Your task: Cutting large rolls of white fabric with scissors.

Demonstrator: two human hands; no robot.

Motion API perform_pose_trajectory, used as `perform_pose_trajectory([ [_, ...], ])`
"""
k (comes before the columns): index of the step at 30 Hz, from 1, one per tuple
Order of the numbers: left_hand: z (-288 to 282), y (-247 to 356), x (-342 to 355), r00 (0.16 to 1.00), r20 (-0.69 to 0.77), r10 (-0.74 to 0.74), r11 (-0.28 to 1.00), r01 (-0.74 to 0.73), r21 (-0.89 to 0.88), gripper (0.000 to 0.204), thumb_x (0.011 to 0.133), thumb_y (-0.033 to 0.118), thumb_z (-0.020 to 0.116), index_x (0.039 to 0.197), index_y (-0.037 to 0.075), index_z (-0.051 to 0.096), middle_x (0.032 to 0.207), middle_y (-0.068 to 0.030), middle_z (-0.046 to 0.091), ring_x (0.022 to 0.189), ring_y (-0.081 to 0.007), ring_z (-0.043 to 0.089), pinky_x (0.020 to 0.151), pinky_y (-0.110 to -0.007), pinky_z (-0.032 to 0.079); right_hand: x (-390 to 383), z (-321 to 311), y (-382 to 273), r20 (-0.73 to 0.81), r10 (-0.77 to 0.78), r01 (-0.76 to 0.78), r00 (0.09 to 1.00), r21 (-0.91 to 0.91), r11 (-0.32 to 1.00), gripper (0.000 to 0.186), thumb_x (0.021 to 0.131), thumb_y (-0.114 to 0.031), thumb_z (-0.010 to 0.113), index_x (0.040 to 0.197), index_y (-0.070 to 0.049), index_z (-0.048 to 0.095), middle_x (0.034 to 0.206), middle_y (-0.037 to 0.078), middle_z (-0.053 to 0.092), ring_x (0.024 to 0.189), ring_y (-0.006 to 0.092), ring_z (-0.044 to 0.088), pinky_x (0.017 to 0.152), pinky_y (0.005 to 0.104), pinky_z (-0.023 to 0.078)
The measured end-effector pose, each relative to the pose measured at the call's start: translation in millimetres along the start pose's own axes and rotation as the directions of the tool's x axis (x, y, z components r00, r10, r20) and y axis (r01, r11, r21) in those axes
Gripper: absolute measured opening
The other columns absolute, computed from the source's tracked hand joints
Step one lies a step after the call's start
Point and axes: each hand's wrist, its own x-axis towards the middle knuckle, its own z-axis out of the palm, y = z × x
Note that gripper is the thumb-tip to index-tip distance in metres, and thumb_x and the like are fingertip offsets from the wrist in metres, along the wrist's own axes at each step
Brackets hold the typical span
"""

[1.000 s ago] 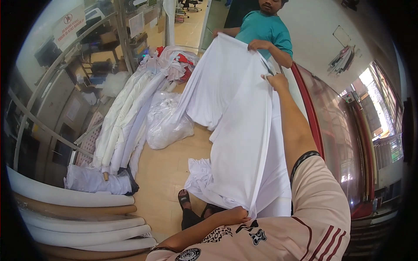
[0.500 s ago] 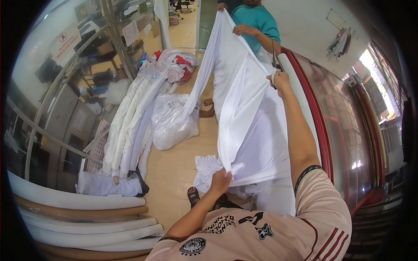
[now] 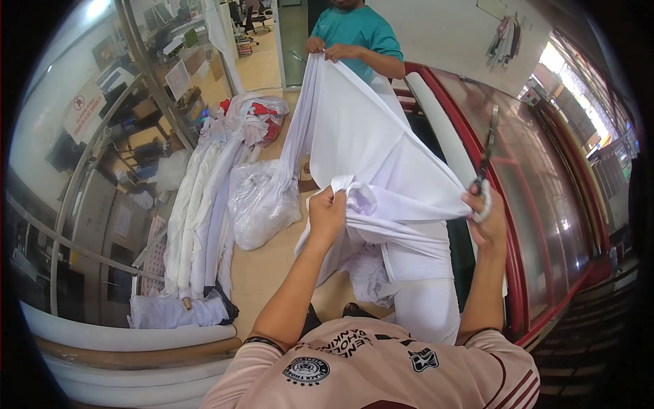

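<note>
A large sheet of white fabric [image 3: 361, 119] is stretched between me and a person in a teal shirt [image 3: 378, 34], who grips its far edge with both hands. My left hand [image 3: 328, 215] is closed on a bunched fold of the near side. At the right, my right hand [image 3: 487, 218] holds scissors [image 3: 488, 146] by their white handles, blades pointing up and away. The fabric's right corner reaches that same hand and seems pinched in its fingers. Below the sheet, more white cloth hangs over a white roll [image 3: 426, 307].
Long white rolls [image 3: 194, 211] lean at the left beside a clear plastic bag [image 3: 266, 204]. More rolls [image 3: 129, 337] lie stacked at the lower left. A red-framed table [image 3: 514, 273] runs along the right. Glass panels [image 3: 102, 170] stand at far left.
My left hand has risen with the gathered fabric. My right hand, with the scissors, has come nearer and to the right. The other person's hands have drawn together on the far edge.
</note>
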Motion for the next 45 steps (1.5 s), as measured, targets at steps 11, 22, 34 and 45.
perform_pose_trajectory([
  [11,1.4,-138.3,-25.2,0.827,0.413,-0.38,0.624,-0.101,0.775,0.028,0.084,0.019,0.056,0.101,0.001,0.07,0.09,-0.0192,0.069,0.081,-0.0308,0.065,0.078,-0.037,0.05,-108.2,-27.0,14.6,-0.054,0.17,-0.166,0.984,0.068,0.984,0.031,0.061,0.007,0.077,0.08,-0.006,0.056,0.071,-0.001,0.055,0.05,0.0059,0.048,0.041,0.0174,0.038],
  [22,85.5,-37.8,-15.9,0.858,0.439,-0.267,0.937,0.123,0.328,0.07,0.097,0.05,0.042,0.141,-0.005,0.034,0.129,-0.0245,0.053,0.123,-0.0284,0.05,0.104,-0.031,0.036,-139.0,7.8,85.9,0.172,0.424,-0.444,0.889,0.105,0.89,0.028,0.071,0.007,0.074,0.083,-0.008,0.054,0.072,-0.001,0.055,0.055,0.008,0.053,0.048,0.0207,0.043],
  [34,35.8,-92.8,-23.5,0.876,0.315,0.364,0.822,-0.462,0.333,0.057,0.091,0.006,0.045,0.145,-0.002,0.028,0.138,-0.0238,0.046,0.12,-0.0288,0.053,0.098,-0.033,0.041,-136.9,28.4,90.7,0.251,0.372,-0.404,0.894,0.089,0.911,0.028,0.072,0.004,0.076,0.085,-0.009,0.055,0.074,-0.003,0.054,0.057,0.0045,0.052,0.049,0.0188,0.044],
  [45,-26.6,-26.2,-42.5,1.0,-0.008,-0.002,0.96,0.004,0.279,0.04,0.083,-0.001,0.053,0.122,0.0,0.06,0.106,-0.0141,0.068,0.093,-0.0183,0.063,0.084,-0.029,0.047,-137.4,52.8,135.7,0.202,0.332,-0.316,0.921,-0.106,0.943,0.024,0.079,0.003,0.072,0.086,-0.003,0.05,0.073,0.0,0.056,0.063,0.0035,0.052,0.054,0.0195,0.044],
])
